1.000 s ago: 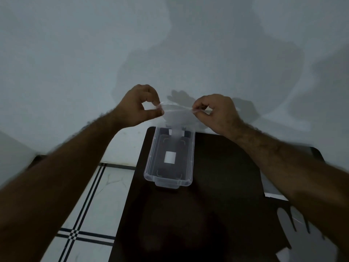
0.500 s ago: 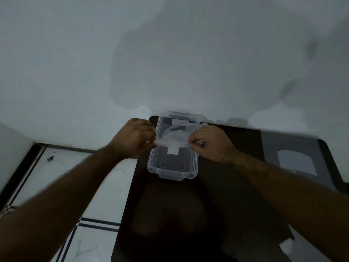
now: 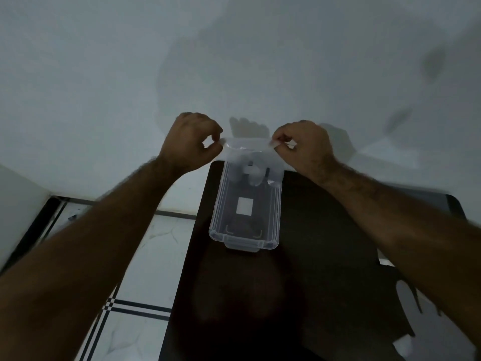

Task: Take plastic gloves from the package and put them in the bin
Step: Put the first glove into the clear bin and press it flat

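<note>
Dark table [image 3: 325,256] with clear plastic bin [image 3: 244,225] on top

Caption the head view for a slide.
Both hands, left hand and right hand, pinch a clear plastic glove stretched above the clear bin.

We see one view only, from a wide-angle camera on the person's head: it looks forward and down over both forearms, close above a dark table [image 3: 325,243], toward a pale wall [image 3: 234,61].
</note>
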{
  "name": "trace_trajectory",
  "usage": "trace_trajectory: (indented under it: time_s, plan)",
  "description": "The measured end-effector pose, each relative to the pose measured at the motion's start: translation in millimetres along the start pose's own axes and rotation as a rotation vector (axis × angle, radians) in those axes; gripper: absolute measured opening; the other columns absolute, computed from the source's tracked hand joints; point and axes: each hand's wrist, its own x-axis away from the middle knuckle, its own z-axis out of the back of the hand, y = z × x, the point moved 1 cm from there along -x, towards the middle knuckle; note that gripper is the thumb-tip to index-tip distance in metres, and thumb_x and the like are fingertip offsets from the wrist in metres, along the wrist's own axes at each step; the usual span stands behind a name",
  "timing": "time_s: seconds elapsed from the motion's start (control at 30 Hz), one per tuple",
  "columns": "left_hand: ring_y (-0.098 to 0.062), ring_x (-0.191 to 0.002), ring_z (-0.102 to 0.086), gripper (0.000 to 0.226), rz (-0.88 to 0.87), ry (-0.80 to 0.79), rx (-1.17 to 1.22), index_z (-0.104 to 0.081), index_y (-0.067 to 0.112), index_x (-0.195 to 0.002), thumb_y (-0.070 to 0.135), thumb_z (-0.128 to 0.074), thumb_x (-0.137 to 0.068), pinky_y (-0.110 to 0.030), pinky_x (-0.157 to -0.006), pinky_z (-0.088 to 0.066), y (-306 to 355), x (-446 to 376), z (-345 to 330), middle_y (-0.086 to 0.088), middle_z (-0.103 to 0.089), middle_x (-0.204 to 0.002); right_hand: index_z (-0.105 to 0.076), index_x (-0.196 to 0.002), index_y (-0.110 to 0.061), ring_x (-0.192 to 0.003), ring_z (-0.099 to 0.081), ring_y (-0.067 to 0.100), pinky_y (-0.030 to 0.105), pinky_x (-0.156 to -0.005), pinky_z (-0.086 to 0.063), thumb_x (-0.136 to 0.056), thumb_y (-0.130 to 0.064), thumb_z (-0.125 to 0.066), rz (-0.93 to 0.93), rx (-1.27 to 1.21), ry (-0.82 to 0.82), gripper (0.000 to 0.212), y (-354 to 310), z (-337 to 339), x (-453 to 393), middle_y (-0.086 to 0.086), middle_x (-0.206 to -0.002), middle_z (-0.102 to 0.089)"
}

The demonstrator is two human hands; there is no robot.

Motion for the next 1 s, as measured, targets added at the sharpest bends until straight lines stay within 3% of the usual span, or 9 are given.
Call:
trace_trajectory:
  time_s: [0.13,0.27,0.43,0.53,0.6,0.7,0.83,1.0]
  plan:
    - [-0.029,-0.103,-0.076,0.018,-0.236,0.084,-0.041,-0.068,0.010,-0.079,0.018,-0.077,-0.093,-0.045,-0.093,-0.049,20,28,7,-0.007,-0.081,-0.105,-0.079,-0.093,-0.014,-0.081,-0.068,0.021,0.036,-0.081,-0.049,-0.090,-0.016,-0.078,0.138,0.092,0.043,0.004,-5,1,36,0.001,-0.088,-0.078]
    - [-0.030,-0.105,-0.076,0.017,-0.429,-0.023,-0.078,-0.073,0.009,-0.083,0.020,-0.071,-0.096,-0.046,-0.094,-0.051,23,66,-13,-0.009,-0.081,-0.108,-0.078,-0.095,-0.017,-0.087,-0.069,0.024,0.040,-0.086,-0.050,-0.088,-0.018,-0.082,0.252,0.122,-0.076,0.008,-2,-15,75,0.000,-0.093,-0.078]
    - [-0.030,-0.112,-0.073,0.016,-0.363,-0.291,-0.128,-0.076,0.011,-0.095,0.025,-0.068,-0.096,-0.046,-0.098,-0.049,19,96,-53,-0.006,-0.080,-0.112,-0.077,-0.097,-0.017,-0.088,-0.068,0.027,0.040,-0.090,-0.047,-0.095,-0.025,-0.069,0.281,0.181,-0.284,0.012,8,-46,103,0.002,-0.092,-0.076]
    - [-0.029,-0.113,-0.071,0.023,-0.292,-0.460,-0.182,-0.075,0.014,-0.096,0.032,-0.061,-0.093,-0.044,-0.099,-0.045,18,102,-73,-0.004,-0.079,-0.110,-0.075,-0.098,-0.020,-0.093,-0.067,0.025,0.040,-0.094,-0.045,-0.096,-0.030,-0.059,0.229,0.221,-0.447,0.019,10,-64,109,0.000,-0.095,-0.074]
    - [-0.029,-0.109,-0.070,0.017,-0.276,-0.532,-0.222,-0.075,0.015,-0.093,0.030,-0.068,-0.088,-0.044,-0.096,-0.044,18,102,-82,-0.003,-0.079,-0.105,-0.073,-0.099,-0.024,-0.097,-0.066,0.021,0.040,-0.099,-0.042,-0.097,-0.031,-0.055,0.212,0.262,-0.592,0.020,9,-75,112,-0.003,-0.098,-0.073]
    - [-0.031,-0.101,-0.071,0.015,-0.287,-0.610,-0.259,-0.075,0.014,-0.088,0.025,-0.081,-0.078,-0.043,-0.093,-0.046,21,99,-92,-0.005,-0.079,-0.095,-0.069,-0.088,-0.023,-0.087,-0.064,0.021,0.042,-0.097,-0.046,-0.095,-0.027,-0.061,0.235,0.300,-0.696,0.010,5,-87,114,-0.003,-0.087,-0.070]
    - [-0.031,-0.094,-0.069,0.016,-0.360,-0.690,-0.310,-0.074,0.016,-0.086,0.026,-0.081,-0.076,-0.044,-0.092,-0.046,22,92,-103,-0.005,-0.077,-0.090,-0.067,-0.087,-0.023,-0.084,-0.066,0.023,0.046,-0.101,-0.046,-0.090,-0.030,-0.069,0.268,0.367,-0.810,0.007,2,-98,115,-0.002,-0.084,-0.069]
    - [-0.028,-0.100,-0.069,0.016,-0.408,-0.900,-0.457,-0.074,0.021,-0.100,0.030,-0.073,-0.087,-0.046,-0.108,-0.040,34,80,-115,-0.002,-0.077,-0.097,-0.069,-0.118,-0.023,-0.115,-0.063,0.023,0.053,-0.119,-0.034,-0.088,-0.058,-0.070,0.153,0.428,-1.114,0.045,-1,-105,107,0.001,-0.115,-0.070]
